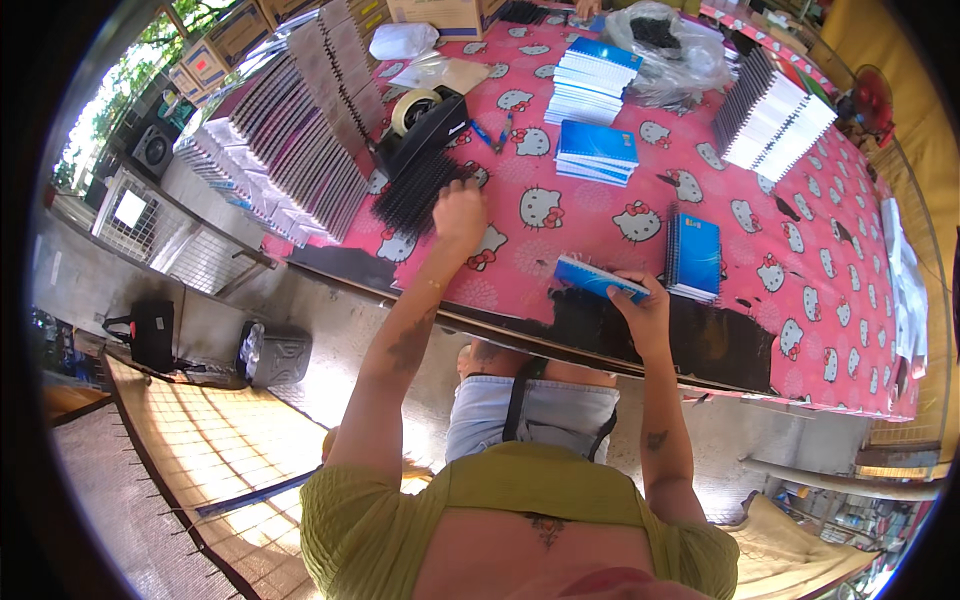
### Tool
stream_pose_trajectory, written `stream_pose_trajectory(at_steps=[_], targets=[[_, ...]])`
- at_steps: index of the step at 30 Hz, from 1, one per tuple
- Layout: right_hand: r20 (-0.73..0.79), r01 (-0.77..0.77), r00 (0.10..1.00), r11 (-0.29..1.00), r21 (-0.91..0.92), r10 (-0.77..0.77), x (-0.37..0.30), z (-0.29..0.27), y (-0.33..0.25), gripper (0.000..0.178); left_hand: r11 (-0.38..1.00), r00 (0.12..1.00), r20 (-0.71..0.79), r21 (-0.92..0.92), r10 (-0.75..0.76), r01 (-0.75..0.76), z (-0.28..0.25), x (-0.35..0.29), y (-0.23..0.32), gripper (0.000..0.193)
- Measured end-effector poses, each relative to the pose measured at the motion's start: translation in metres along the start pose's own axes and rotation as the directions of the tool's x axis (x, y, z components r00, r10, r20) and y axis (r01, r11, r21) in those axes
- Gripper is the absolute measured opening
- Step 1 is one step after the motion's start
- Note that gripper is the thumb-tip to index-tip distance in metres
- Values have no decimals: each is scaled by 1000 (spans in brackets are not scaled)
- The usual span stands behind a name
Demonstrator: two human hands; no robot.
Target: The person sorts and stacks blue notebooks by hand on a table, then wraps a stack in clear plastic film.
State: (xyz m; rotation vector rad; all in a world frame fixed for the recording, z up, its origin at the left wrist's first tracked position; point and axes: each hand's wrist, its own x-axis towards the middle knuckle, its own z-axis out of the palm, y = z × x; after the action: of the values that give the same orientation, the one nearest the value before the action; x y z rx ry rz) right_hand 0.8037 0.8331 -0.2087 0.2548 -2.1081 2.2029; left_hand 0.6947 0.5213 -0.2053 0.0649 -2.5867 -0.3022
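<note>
My right hand [643, 305] grips a blue-covered notebook [592, 276] at its right end, holding it tilted over the table's near edge. My left hand [460, 212] reaches to a pile of black binding coils [405, 198], its fingers curled in at the pile's right side. Whatever lies between those fingertips is hidden. A small stack of bound blue notebooks [697, 252], with black coils along the left side, stands just right of my right hand. Farther back are two loose stacks of blue notebooks, a nearer one [597, 153] and a taller one [592, 82].
A black tape dispenser [425, 130] stands behind the coils, with pliers [492, 136] beside it. Tall notebook stacks [290, 150] fill the left side; another bound stack [770, 120] is at the back right. Clear plastic [668, 50] lies behind. The pink tablecloth [560, 245] is torn near the front.
</note>
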Motion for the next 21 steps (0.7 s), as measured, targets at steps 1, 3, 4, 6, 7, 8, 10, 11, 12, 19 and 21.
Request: stream_pose_trajectory(at_steps=[1, 3, 4, 6, 7, 8, 10, 11, 12, 19, 21], targets=[[5, -12, 1000, 1000, -9, 12, -2, 2, 1, 23, 1000, 999, 38, 16, 21, -22, 5, 0, -4, 32], [-16, -24, 1000, 999, -40, 23, 0, 0, -2, 25, 993, 998, 14, -110, 56, -54, 3, 4, 8, 33], [5, 15, 1000, 998, -58, -15, 2, 1, -4, 26, 970, 998, -46, -235, 48, -57, -1, 0, 11, 32], [11, 69, 998, 993, -92, -68, -3, 0, -7, 28, 884, 993, -45, -452, 108, -117, -26, -9, 34, 31], [16, 51, 999, 991, -124, -49, -6, -3, -3, 28, 826, 985, 8, -545, 174, -142, -43, -19, 48, 29], [28, 34, 999, 987, -154, -30, -4, -4, 1, 27, 761, 971, 52, -631, 234, -150, -57, -32, 58, 28], [26, 62, 998, 979, -192, -58, -4, -4, 3, 26, 660, 947, 137, -745, 289, -94, -73, -58, 65, 25], [25, 45, 999, 984, -172, -42, -3, -2, 5, 26, 612, 935, 168, -789, 311, -62, -78, -64, 64, 23], [23, 28, 999, 988, -153, -25, -2, -1, 7, 26, 599, 947, 105, -794, 304, -104, -76, -66, 64, 23], [37, 6, 999, 993, -115, -2, -1, -2, 6, 26, 623, 941, 124, -775, 313, -105, -69, -67, 67, 18], [49, -2, 999, 993, -116, 8, -1, -1, 4, 25, 649, 938, 121, -750, 324, -127, -62, -65, 63, 17]])
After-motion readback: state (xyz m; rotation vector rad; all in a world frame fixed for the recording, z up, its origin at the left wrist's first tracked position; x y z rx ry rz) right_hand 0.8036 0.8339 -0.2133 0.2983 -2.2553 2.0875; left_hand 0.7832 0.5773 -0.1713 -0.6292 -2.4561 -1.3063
